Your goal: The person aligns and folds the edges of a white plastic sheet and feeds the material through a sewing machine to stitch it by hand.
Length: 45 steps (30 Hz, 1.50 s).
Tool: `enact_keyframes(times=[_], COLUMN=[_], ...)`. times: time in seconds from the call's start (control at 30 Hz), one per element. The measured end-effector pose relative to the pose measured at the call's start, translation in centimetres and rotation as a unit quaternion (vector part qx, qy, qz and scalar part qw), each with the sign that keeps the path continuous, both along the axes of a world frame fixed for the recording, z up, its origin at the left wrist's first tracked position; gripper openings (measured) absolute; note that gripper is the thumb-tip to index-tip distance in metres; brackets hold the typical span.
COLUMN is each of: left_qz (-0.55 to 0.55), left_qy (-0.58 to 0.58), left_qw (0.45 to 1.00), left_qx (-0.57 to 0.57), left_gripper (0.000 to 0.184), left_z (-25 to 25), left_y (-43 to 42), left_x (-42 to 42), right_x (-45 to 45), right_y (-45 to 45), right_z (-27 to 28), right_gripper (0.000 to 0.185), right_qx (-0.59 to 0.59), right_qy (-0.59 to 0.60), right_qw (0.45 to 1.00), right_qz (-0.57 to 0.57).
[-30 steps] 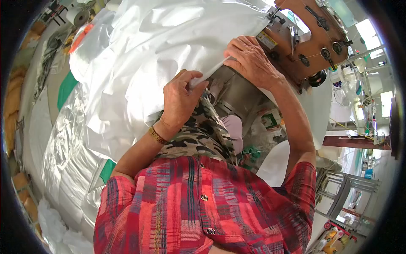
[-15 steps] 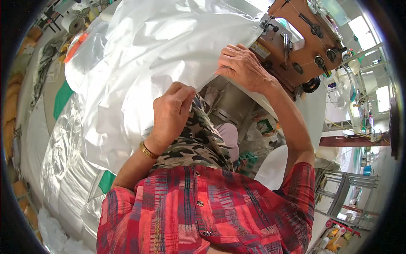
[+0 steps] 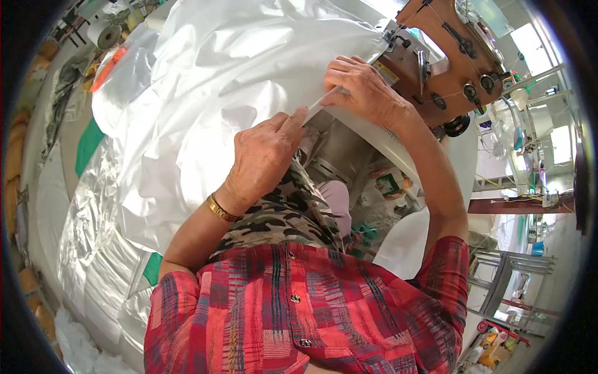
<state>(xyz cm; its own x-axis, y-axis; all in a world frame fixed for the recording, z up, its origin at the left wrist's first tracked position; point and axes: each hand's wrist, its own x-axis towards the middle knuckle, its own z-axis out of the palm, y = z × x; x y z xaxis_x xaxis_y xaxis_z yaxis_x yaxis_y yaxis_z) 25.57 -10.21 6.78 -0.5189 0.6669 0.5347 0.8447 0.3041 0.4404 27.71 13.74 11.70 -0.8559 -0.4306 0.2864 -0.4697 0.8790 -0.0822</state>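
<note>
A large sheet of shiny white material (image 3: pixel 212 81) spreads over the table and hangs toward my lap. My left hand (image 3: pixel 265 153), with a gold watch on its wrist, pinches the near edge of the sheet between thumb and fingers. Farther right and a little higher, my right hand (image 3: pixel 364 90) grips the same edge, which looks narrowly folded between the two hands. A brown sewing machine (image 3: pixel 451 62) stands just beyond my right hand, and the far corner of the sheet reaches its needle area.
Crinkled silvery material (image 3: pixel 93 230) lies at the left, near a green piece (image 3: pixel 89 146). A roll (image 3: pixel 104 33) is at the upper left. Below the table edge are a metal pan and plastic scraps. A metal rack (image 3: pixel 504 280) stands at the right.
Since half a second ago, my left hand has moved up and right toward my right hand, and the folded edge between them shows again. My right hand has risen slightly.
</note>
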Motion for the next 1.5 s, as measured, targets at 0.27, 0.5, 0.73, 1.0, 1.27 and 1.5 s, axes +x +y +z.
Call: enact_keyframes(times=[0.27,0.5,0.73,1.0,1.27,1.5], left_qz=[-0.008,0.003,-0.035,-0.024,-0.048,-0.050], left_qy=[-0.074,-0.091,-0.066,-0.018,-0.125,-0.156], left_qw=[0.995,0.987,0.994,0.999,0.987,0.982], left_qx=[0.070,0.136,0.082,0.046,0.093,0.095], left_gripper=[0.016,0.021,0.034,0.026,0.019,0.017], left_z=[0.4,-0.5,-0.4,-0.3,0.7,1.5], left_y=[0.1,0.4,-0.1,0.3,0.1,-0.1], left_x=[-1.1,-0.7,-1.0,-1.3,-1.9,-2.4], right_x=[-0.3,-0.5,-0.6,-0.4,-1.3,-1.5], right_y=[0.7,1.2,1.3,2.6,5.9,7.6], right_z=[0.9,0.2,0.6,1.1,0.7,0.4], right_gripper=[0.033,0.028,0.030,0.034,0.032,0.024], right_qx=[0.005,-0.057,-0.054,-0.022,-0.025,-0.038], right_qy=[-0.064,-0.091,-0.121,-0.024,0.022,0.068], right_qw=[0.997,0.994,0.990,0.998,0.998,0.996], right_qz=[-0.032,-0.017,-0.038,-0.058,-0.053,-0.046])
